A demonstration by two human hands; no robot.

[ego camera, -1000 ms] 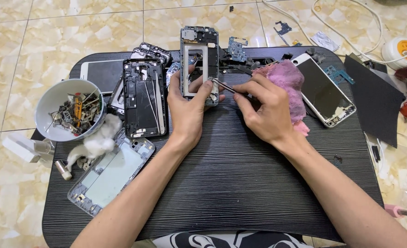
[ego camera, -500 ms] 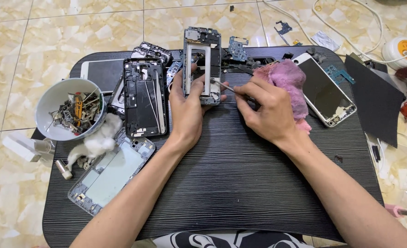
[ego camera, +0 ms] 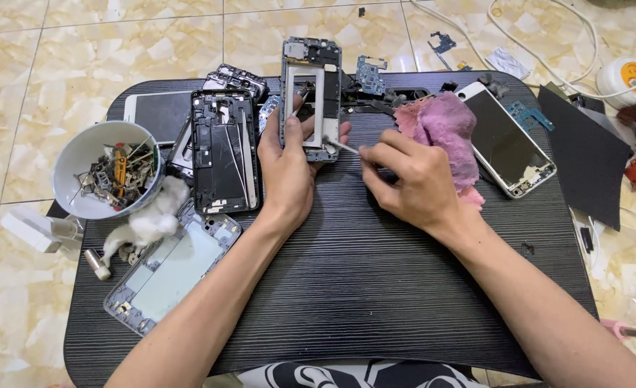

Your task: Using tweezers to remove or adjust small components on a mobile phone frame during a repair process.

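Marbled beige floor tiles surrounded a low black ribbed tray table [ego camera: 346, 287] that served as the bench.

Left hand [ego camera: 289, 169] was closed around the lower part of a phone mid-frame [ego camera: 311, 90], holding it upright over the far middle of the table; the thumb lay across the frame's open window and the fingers wrapped behind. Right hand [ego camera: 411, 183] was pinched shut on a thin swab-like stick [ego camera: 344, 147], its pale tip touching the frame's lower right edge. Whether the tip carried cotton could not be told for certain.

Handling judgement: the mid-frame looked light and stiff but thin, a skeleton with a large cut-out, so likely to flex or bend if squeezed across the window. The side rails seemed the safest places to hold, as the left hand did; the small fittings at the top end looked fragile. The stick appeared very light and slightly springy, best held near its middle for fine control.

Around the work:
- a black phone chassis [ego camera: 224, 151] lay flat just left of the left hand
- a white bowl [ego camera: 81, 154] of small metal parts stood at the table's left edge, with a cotton wad [ego camera: 152, 219] just beside it
- a pink cloth [ego camera: 443, 133] lay behind the right hand
- a phone with dark screen [ego camera: 504, 144] lay to the right, well apart from the frame
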